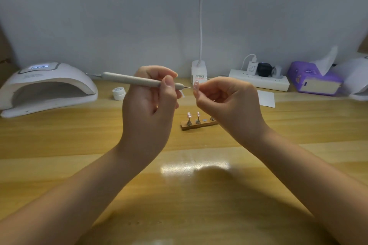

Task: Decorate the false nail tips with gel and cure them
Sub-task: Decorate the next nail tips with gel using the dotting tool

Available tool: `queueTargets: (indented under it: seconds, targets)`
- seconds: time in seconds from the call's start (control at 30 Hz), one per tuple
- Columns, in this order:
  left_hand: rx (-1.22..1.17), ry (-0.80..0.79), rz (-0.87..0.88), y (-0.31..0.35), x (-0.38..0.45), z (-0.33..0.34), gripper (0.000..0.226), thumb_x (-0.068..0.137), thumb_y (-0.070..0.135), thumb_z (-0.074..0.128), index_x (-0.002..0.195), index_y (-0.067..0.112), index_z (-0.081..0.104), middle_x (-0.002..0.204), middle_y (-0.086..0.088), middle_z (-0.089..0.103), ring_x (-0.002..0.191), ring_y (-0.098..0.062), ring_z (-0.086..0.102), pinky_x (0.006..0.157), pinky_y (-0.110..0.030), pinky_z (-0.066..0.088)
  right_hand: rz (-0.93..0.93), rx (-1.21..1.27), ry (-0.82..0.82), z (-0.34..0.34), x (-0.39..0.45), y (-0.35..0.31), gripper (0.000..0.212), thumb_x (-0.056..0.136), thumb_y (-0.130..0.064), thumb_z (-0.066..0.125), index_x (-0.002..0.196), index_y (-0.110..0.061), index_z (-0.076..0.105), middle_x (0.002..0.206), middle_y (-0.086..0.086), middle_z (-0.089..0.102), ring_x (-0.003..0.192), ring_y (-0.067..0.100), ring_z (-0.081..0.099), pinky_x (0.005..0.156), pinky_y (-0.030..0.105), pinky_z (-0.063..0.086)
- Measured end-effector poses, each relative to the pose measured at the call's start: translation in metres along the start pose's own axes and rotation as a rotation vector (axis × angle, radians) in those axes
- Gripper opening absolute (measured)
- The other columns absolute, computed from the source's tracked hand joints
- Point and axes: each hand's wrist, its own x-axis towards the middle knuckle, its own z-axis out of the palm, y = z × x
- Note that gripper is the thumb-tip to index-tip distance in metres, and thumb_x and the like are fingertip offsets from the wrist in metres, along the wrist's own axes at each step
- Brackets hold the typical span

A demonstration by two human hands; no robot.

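Glossy pink nail tip (pixel 196 85) pinched, slim grey pen (pixel 139 81) alongside

I see a glossy yellow-brown wooden table (pixel 59 145) beneath the hands, a plain pale grey-blue wall (pixel 119 16) beyond them, lamplight glaring on the wood nearer me.

The right hand (pixel 225 101) covers the right end of the little wooden nail stand (pixel 196 124). Print on the small white gel jar (pixel 118 93) is too tiny to read, and the white dome curing lamp (pixel 46 87) gets clipped at the left edge.
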Motion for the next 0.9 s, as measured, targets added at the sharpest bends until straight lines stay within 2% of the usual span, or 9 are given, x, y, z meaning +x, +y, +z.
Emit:
queueTargets:
  seconds: [0.2, 0.33, 0.6, 0.9]
  targets:
    - [0.042, -0.026, 0.061, -0.0032, -0.0009, 0.0007, 0.009, 0.095, 0.028, 0.046, 0.092, 0.030, 0.054, 0.073, 0.007, 0.061, 0.065, -0.014, 0.059, 0.058, -0.029, 0.049, -0.019, -0.016, 0.011, 0.0018, -0.0005, 0.0013, 0.009, 0.085, -0.012, 0.072, 0.086, -0.005, 0.075, 0.071, 0.005, 0.071, 0.063, 0.017, 0.066, 0.063, 0.038, 0.056]
    - [0.054, -0.027, 0.059, -0.0037, -0.0005, 0.0008, 0.010, 0.095, 0.028, 0.046, 0.091, 0.030, 0.054, 0.072, 0.009, 0.062, 0.064, -0.014, 0.059, 0.058, -0.028, 0.049, -0.036, -0.031, 0.002, 0.0028, -0.0010, 0.0016, 0.008, 0.084, -0.012, 0.072, 0.087, -0.006, 0.075, 0.073, 0.003, 0.071, 0.065, 0.014, 0.067, 0.066, 0.034, 0.057]
    - [0.078, -0.033, 0.044, -0.0037, -0.0011, 0.0009, 0.009, 0.094, 0.029, 0.046, 0.089, 0.028, 0.054, 0.071, 0.009, 0.061, 0.064, -0.016, 0.059, 0.059, -0.034, 0.049, -0.054, -0.044, 0.014, 0.0038, -0.0013, 0.0021, 0.006, 0.084, -0.013, 0.072, 0.087, -0.008, 0.074, 0.073, 0.001, 0.071, 0.064, 0.013, 0.066, 0.065, 0.029, 0.057]
    - [0.137, -0.045, 0.034, -0.0010, -0.0006, 0.0003, 0.013, 0.095, 0.029, 0.045, 0.089, 0.022, 0.054, 0.071, 0.005, 0.061, 0.064, -0.017, 0.059, 0.057, -0.042, 0.051, -0.076, -0.065, 0.008, 0.0039, -0.0017, 0.0005, 0.008, 0.084, -0.013, 0.072, 0.087, -0.006, 0.075, 0.073, 0.003, 0.071, 0.065, 0.014, 0.066, 0.065, 0.033, 0.057]
